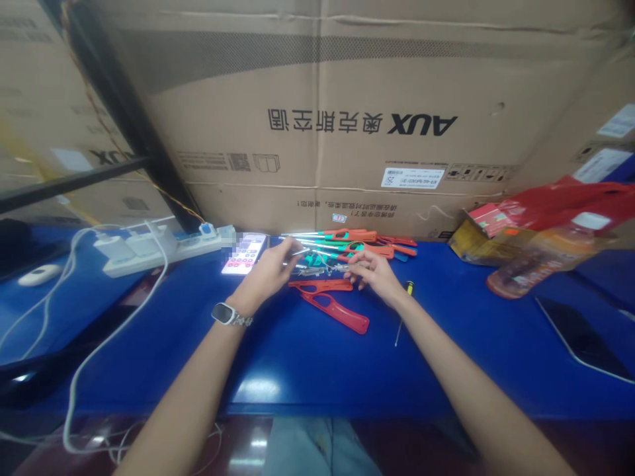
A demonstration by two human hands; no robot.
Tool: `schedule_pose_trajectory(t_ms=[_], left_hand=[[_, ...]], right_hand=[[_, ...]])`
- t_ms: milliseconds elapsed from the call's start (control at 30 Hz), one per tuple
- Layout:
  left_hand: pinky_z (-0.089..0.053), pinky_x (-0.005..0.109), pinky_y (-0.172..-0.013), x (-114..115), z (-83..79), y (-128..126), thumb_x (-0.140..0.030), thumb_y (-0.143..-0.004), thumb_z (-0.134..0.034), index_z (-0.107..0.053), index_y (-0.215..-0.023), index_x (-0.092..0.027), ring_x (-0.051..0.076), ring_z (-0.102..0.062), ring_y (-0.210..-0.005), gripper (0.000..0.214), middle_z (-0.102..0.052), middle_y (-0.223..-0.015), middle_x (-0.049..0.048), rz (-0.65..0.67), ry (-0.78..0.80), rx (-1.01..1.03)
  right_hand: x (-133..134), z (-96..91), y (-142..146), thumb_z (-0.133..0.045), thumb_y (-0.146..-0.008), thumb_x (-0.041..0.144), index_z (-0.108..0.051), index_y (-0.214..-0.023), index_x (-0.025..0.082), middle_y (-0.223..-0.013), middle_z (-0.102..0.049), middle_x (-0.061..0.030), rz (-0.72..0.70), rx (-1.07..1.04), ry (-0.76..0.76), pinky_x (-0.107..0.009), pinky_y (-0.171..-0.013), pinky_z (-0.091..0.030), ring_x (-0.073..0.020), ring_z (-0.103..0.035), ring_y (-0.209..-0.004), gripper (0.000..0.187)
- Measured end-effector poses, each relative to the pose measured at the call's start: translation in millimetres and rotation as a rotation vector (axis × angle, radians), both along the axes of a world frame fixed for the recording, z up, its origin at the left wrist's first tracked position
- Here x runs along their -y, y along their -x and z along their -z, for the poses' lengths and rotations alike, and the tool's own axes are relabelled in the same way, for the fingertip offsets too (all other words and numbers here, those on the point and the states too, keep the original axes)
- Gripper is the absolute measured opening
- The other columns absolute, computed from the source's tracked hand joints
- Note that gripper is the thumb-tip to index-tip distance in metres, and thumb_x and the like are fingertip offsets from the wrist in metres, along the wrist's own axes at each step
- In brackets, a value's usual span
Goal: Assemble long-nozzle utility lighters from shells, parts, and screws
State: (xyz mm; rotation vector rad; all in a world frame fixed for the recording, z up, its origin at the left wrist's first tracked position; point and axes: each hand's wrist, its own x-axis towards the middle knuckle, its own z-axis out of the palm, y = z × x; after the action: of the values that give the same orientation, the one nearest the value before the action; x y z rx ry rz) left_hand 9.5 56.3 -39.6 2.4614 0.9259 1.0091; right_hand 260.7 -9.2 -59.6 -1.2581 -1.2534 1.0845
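My left hand (pixel 270 271), a watch (pixel 225 313) on its wrist, is closed in a pinch on a thin metal rod (pixel 301 252). Just to its right, my right hand (pixel 373 272) has its fingers curled at the other end of small metal parts; what it grips is too small to name. Both hands hover over a heap of orange and green long-nosed lighters (pixel 357 242) on the blue table (pixel 446 344). An opened orange lighter shell (pixel 331 303) lies right below the hands.
A phone with a lit screen (pixel 244 253) lies left of the hands, beside a white power strip (pixel 159 248) with cables. A screwdriver (pixel 403 311) lies right of my right wrist. Further right are a dark tablet (pixel 580 337), a bottle (pixel 540 254) and red bags. Big cardboard boxes (pixel 347 119) stand behind.
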Motion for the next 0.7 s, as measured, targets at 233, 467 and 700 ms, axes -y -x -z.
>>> schedule_pose_trajectory(t_ms=[233,467,700], left_hand=[[-0.053,0.031,-0.078,5,-4.9,-2,-0.029,-0.097,-0.052,-0.061,-0.108,-0.021,0.020,-0.070,-0.089,0.016,-0.073,-0.100,0.0054,-0.027,-0.033,0.012],[-0.053,0.030,-0.078,8,-3.6,-4,-0.031,-0.097,-0.052,-0.062,-0.111,-0.021,0.020,-0.070,-0.090,0.019,-0.073,-0.102,0.0044,-0.022,-0.021,0.009],[-0.052,0.033,-0.077,7,-4.4,-3,-0.035,-0.097,-0.052,-0.063,-0.111,-0.021,0.022,-0.070,-0.090,0.022,-0.074,-0.104,0.0060,-0.004,-0.013,-0.023]], right_hand=[[1,11.6,0,-0.066,-0.072,0.031,-0.054,-0.085,0.021,-0.070,-0.070,-0.0013,-0.055,0.243,-0.131,-0.029,-0.061,-0.050,-0.0180,-0.066,-0.065,0.020],[7,11.8,7,-0.063,-0.076,0.023,-0.064,-0.090,0.024,-0.086,-0.071,-0.0009,0.014,0.669,-0.216,-0.034,-0.073,-0.049,-0.0194,-0.064,-0.075,0.014],[-2,17.0,13,-0.063,-0.081,0.027,-0.066,-0.102,0.025,-0.107,-0.070,-0.0048,0.096,0.556,-0.299,-0.047,-0.097,-0.044,-0.0255,-0.061,-0.105,0.022]])
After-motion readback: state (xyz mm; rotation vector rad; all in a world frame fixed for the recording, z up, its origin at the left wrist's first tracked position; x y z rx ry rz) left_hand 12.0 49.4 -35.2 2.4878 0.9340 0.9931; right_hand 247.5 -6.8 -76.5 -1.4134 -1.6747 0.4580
